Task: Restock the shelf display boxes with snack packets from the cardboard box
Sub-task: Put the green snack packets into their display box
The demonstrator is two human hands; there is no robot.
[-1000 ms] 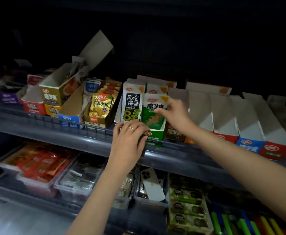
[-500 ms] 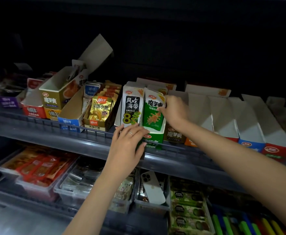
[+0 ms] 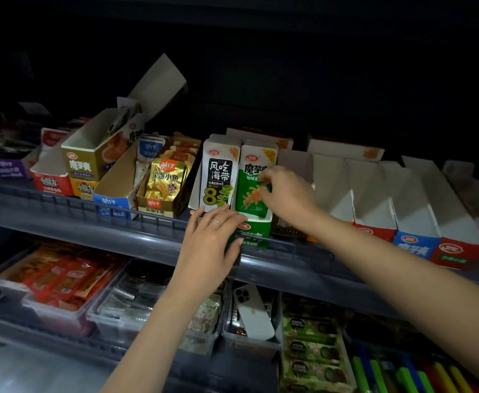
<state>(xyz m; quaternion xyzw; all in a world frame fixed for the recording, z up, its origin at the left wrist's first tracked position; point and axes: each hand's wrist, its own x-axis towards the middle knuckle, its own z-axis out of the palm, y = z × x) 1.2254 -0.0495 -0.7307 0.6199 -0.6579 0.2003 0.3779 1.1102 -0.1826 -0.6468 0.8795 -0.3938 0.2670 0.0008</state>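
While left hand [image 3: 212, 236] lies flat-fingered, bracing green display box [image 3: 254, 232] at its 6 o'clock edge, right hand [image 3: 286, 191], pinching front green packet [image 3: 248, 182], should press it upright, square.

Upper shelf [image 3: 90, 231], dark grey with a low rail along its front, and display boxes packed side by side. There's a purple box [image 3: 7, 168] far left, a blue-fronted box [image 3: 113, 199], a gold fish-snack box [image 3: 156, 209], then the green display box [image 3: 251, 234] with a green packet [image 3: 249, 191] upright in it. After that comes a row of white boxes [image 3: 371, 194] with red and blue fronts. Below, the lower shelf [image 3: 48, 344] carries clear trays [image 3: 125, 319].
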